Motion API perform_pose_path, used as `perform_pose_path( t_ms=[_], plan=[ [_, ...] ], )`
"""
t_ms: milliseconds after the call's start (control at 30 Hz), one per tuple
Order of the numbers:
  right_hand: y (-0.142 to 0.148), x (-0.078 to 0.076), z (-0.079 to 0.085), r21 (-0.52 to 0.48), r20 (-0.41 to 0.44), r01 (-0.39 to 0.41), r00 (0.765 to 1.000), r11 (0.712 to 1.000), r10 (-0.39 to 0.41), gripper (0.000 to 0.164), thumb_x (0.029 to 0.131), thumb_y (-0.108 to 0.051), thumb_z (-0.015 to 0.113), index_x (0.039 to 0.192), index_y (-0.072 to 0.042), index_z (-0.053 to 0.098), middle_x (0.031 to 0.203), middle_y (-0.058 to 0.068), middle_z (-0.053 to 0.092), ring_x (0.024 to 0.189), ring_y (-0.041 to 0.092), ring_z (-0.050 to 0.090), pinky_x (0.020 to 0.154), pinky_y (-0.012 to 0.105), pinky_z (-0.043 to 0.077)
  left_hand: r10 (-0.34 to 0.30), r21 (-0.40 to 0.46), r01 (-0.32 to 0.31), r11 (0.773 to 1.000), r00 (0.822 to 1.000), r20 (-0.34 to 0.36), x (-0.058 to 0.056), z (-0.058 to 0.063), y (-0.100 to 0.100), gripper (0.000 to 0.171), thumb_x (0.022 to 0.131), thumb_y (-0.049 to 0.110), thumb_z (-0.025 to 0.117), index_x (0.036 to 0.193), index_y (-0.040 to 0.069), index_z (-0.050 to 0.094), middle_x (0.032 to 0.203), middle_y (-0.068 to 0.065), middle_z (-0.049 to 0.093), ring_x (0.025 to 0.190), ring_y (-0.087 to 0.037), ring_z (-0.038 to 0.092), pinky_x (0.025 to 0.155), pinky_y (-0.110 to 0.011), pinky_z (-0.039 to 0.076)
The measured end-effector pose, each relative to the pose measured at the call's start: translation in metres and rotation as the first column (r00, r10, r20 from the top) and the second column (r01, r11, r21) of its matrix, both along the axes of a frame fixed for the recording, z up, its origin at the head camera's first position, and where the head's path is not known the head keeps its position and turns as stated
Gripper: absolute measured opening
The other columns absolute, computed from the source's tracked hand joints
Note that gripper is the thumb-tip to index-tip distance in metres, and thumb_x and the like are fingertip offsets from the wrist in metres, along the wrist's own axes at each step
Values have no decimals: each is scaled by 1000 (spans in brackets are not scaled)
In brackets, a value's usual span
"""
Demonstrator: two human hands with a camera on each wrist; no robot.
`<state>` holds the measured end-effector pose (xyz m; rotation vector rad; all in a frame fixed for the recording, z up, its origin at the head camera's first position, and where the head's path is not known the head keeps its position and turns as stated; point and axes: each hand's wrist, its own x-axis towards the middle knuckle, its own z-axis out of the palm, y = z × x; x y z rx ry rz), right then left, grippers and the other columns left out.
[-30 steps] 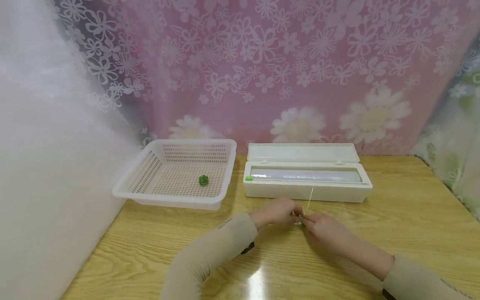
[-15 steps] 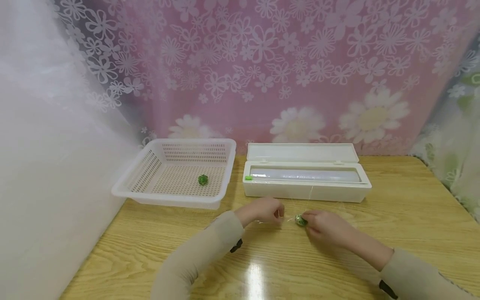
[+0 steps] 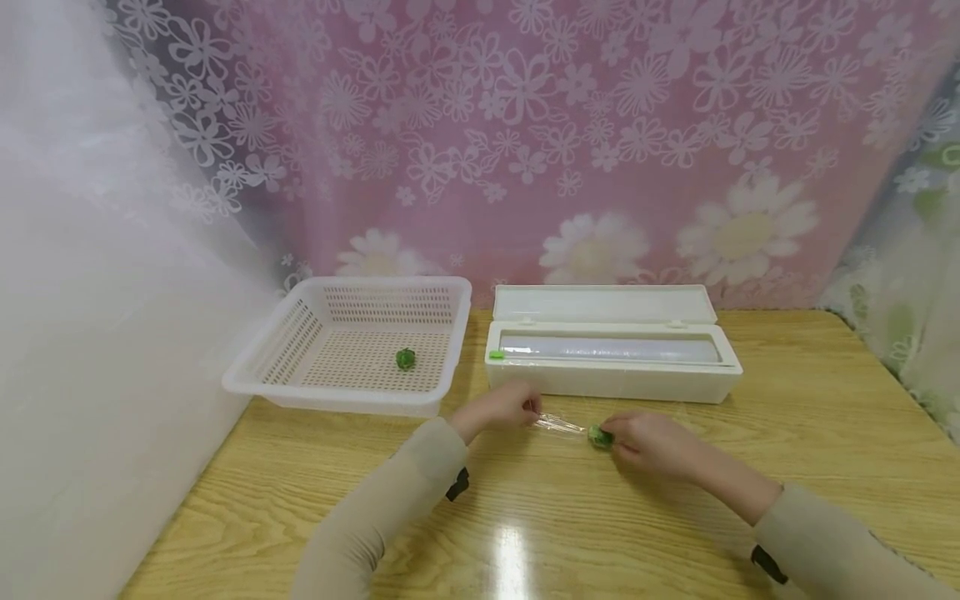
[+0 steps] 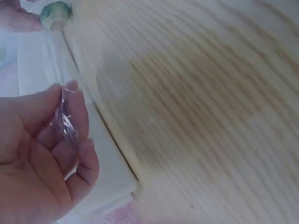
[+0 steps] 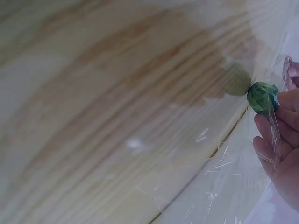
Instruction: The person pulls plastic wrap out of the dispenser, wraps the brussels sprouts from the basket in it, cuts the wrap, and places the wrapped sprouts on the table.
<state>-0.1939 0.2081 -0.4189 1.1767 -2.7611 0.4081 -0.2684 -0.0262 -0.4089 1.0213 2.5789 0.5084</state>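
Observation:
My right hand [image 3: 660,446] pinches a small green Brussels sprout [image 3: 599,437] at its right side, just above the wooden table. Clear cling film lies around the sprout and trails over the right palm in the right wrist view. To the left, my left hand [image 3: 498,406] grips the gathered end of the cling film [image 3: 560,424] between thumb and fingers. The film is drawn out as a thin twisted strip between the two hands. In the left wrist view, the sprout [image 4: 56,16] shows its pale base, and the bunched film [image 4: 65,119] crosses the left fingers.
A white perforated basket [image 3: 360,402] stands at the back left with another green sprout [image 3: 406,359] inside. Behind the hands is a white cling film dispenser [image 3: 615,383], lid up, with its roll [image 3: 611,349] and a green slider [image 3: 497,356]. A floral curtain hangs behind.
My left hand has moved left and slightly away from the right hand, drawing the film out into a strip. The right hand stays nearly in place on the sprout, which is now uncovered to view.

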Motion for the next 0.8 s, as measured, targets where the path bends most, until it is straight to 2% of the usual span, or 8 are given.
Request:
perform_pose_path(
  t_ms=[133, 233, 333, 400, 500, 600, 700, 800],
  plan=[
    [2, -3, 0, -12, 43, 6, 999, 1000, -5, 22, 75, 2, 58, 96, 6, 64, 92, 13, 63, 84, 26, 61, 67, 34, 51, 39, -61, -43, 997, 997, -70, 0, 1, -6, 6, 79, 3, 61, 78, 8, 64, 78, 2, 59, 74, -10, 52, 66, -18, 43],
    [2, -4, 1, -16, 88, 18, 996, 1000, -16, 23, 75, 1, 59, 97, 6, 63, 95, 15, 63, 86, 27, 60, 67, 35, 50, 82, -88, -90, 992, 993, -86, 1, 3, -10, 7, 78, 1, 61, 81, 8, 63, 80, 1, 59, 76, -11, 52, 67, -20, 44],
    [2, -5, 1, -24, 119, 21, 993, 999, -18, 23, 76, 0, 60, 98, 6, 63, 96, 16, 63, 87, 28, 60, 68, 36, 50, 139, -77, -145, 986, 987, -80, 4, 7, -12, 8, 79, 5, 62, 86, 8, 61, 81, 2, 56, 75, -12, 51, 66, -22, 44],
    [2, -6, 1, -28, 123, 21, 992, 999, -17, 23, 76, 0, 60, 97, 6, 64, 96, 15, 63, 88, 28, 60, 69, 36, 50, 146, -54, -153, 987, 984, -106, 7, 11, -10, 10, 80, 12, 63, 89, 10, 60, 82, 3, 56, 75, -11, 51, 65, -22, 44],
    [4, -8, 2, -53, 155, 20, 988, 998, -12, 22, 75, 0, 61, 97, 5, 64, 95, 13, 64, 87, 26, 60, 69, 35, 50, 66, -22, -72, 997, 979, -194, 13, 18, -1, 14, 83, 21, 61, 94, 12, 61, 86, 5, 60, 78, -9, 54, 67, -21, 45],
    [6, -10, 3, -101, 233, 21, 972, 995, 4, 23, 76, -1, 61, 98, 6, 64, 96, 14, 63, 88, 26, 60, 68, 34, 50, -101, -7, 103, 995, 953, -285, 20, 24, 13, 16, 85, 22, 59, 97, 11, 64, 93, 4, 63, 84, -7, 56, 73, -17, 43],
    [9, -14, 4, -137, 299, 18, 954, 990, 24, 23, 78, -1, 61, 100, 6, 63, 97, 13, 63, 86, 25, 60, 67, 33, 51, -225, -12, 233, 972, 925, -305, 27, 25, 29, 18, 86, 21, 59, 98, 9, 65, 96, 3, 62, 87, -6, 56, 76, -13, 41],
    [14, -16, 3, -157, 330, 18, 943, 987, 36, 24, 79, -2, 61, 102, 4, 63, 98, 12, 63, 84, 23, 60, 67, 33, 51, -279, -44, 279, 959, 915, -292, 32, 19, 44, 20, 86, 19, 59, 102, 9, 65, 99, 2, 61, 89, -6, 55, 76, -11, 40]
  ],
)
